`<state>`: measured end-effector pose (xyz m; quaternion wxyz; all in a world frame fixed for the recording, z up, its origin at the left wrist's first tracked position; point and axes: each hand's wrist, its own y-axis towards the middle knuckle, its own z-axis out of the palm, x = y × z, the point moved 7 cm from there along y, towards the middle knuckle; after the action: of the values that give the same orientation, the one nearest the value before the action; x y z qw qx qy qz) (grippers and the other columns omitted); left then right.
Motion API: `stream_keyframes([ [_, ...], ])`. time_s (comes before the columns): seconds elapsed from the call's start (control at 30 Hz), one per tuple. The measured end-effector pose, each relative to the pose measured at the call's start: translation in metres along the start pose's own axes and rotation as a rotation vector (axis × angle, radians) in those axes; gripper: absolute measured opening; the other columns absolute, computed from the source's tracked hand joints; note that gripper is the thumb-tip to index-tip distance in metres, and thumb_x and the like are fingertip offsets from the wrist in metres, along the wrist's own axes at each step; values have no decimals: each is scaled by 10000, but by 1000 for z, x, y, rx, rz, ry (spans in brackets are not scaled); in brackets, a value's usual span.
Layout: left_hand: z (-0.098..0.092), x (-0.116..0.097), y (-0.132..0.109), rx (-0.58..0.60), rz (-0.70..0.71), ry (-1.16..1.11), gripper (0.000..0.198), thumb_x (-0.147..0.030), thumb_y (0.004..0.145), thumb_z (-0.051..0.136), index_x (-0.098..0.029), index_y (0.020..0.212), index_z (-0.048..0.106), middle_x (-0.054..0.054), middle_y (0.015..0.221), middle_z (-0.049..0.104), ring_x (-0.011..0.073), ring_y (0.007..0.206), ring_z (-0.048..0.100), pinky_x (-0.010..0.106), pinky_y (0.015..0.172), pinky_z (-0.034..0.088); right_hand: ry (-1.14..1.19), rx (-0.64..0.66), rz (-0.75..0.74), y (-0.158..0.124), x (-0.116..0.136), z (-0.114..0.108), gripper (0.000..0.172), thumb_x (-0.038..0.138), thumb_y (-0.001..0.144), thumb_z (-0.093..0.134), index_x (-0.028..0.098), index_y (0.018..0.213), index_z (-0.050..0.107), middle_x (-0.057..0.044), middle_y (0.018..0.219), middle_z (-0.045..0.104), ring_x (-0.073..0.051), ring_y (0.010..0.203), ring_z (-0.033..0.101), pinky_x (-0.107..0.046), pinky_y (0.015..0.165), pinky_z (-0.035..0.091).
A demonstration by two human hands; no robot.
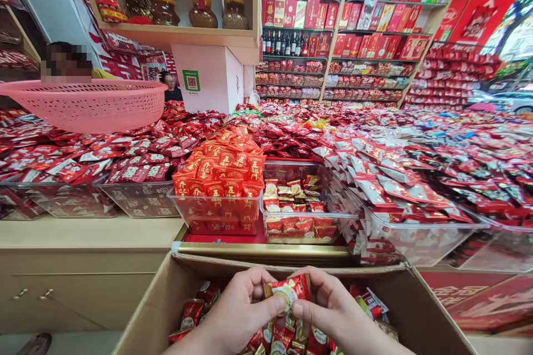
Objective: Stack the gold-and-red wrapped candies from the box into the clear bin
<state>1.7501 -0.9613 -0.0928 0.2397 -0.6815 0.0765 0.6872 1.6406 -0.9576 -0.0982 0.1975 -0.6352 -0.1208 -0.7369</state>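
Note:
Between my two hands is a small red and gold wrapped candy, gripped by the fingers and thumbs at both ends. My left hand closes on its left side, and my right hand on its right side. Both are above an open cardboard box, which holds many similar red and gold wrapped candies. Just beyond the box, a clear plastic bin contains rows of the same kind of candy. My forearms and hands hide part of the box's contents.
Left of that bin stands a clear bin heaped with red packets. More packets pile up at right. A pink perforated basket hangs at upper left, with a person behind it. Shelves of bottles and boxes line the back.

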Motion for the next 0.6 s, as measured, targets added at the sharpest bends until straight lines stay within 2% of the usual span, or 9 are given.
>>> stream_keyframes([
  [0.07,1,-6,-2,24,48,-18,310,-385,673,659,-137,777,505,-17,645,572,88,586,519,200,544,377,-131,3,-65,-3,10,2,272,351,701,621,160,864,518,-8,750,555,-117,677,514,-223,582,431],
  [0.13,4,-13,-4,82,103,-47,345,-430,697,623,-141,848,512,3,708,585,98,607,543,200,535,378,-311,-42,-152,-6,33,-2,262,336,753,566,169,945,506,-17,768,558,-120,696,508,-240,632,432],
  [0.23,4,-14,-5,94,128,-61,373,-460,727,572,-133,892,502,39,747,613,110,599,564,213,532,385,-560,-205,-350,-3,95,-20,271,334,789,509,183,1009,462,-21,763,550,-125,688,508,-241,621,427],
  [0.3,0,-8,-3,40,99,-33,347,-420,722,591,-125,881,501,40,721,616,107,590,553,228,564,397,-759,-298,-481,11,142,-33,231,317,798,486,181,985,472,-22,766,559,-126,687,514,-235,623,418],
  [0.33,-2,-5,-2,12,85,-7,323,-391,718,600,-123,871,504,35,709,612,107,592,546,235,576,399,-898,-327,-496,24,159,-39,206,290,801,474,178,974,487,-24,780,570,-128,697,518,-233,632,412],
  [0.37,-3,-2,-1,-8,76,29,293,-360,717,603,-123,861,510,31,704,606,109,596,540,239,585,399,-1051,-342,-468,40,171,-45,180,252,800,464,175,956,507,-31,817,588,-134,727,528,-233,653,406],
  [0.43,-5,1,1,-29,68,99,230,-309,730,581,-125,853,520,26,698,595,113,603,532,243,589,393,-1382,-324,-287,77,175,-59,190,193,784,453,172,951,541,-43,905,612,-152,799,544,-229,681,392],
  [0.5,-5,3,1,-33,71,152,188,-275,743,553,-125,853,526,22,691,582,117,612,521,241,587,388,-1643,-201,-83,108,161,-68,238,143,763,440,161,965,565,-64,962,617,-172,849,553,-224,684,385],
  [0.6,-5,2,1,-24,70,229,158,-248,743,529,-123,839,532,1,657,549,116,607,498,231,575,383,-1785,-56,77,134,135,-75,279,75,716,443,113,942,602,-122,955,626,-213,867,567,-238,663,388],
])
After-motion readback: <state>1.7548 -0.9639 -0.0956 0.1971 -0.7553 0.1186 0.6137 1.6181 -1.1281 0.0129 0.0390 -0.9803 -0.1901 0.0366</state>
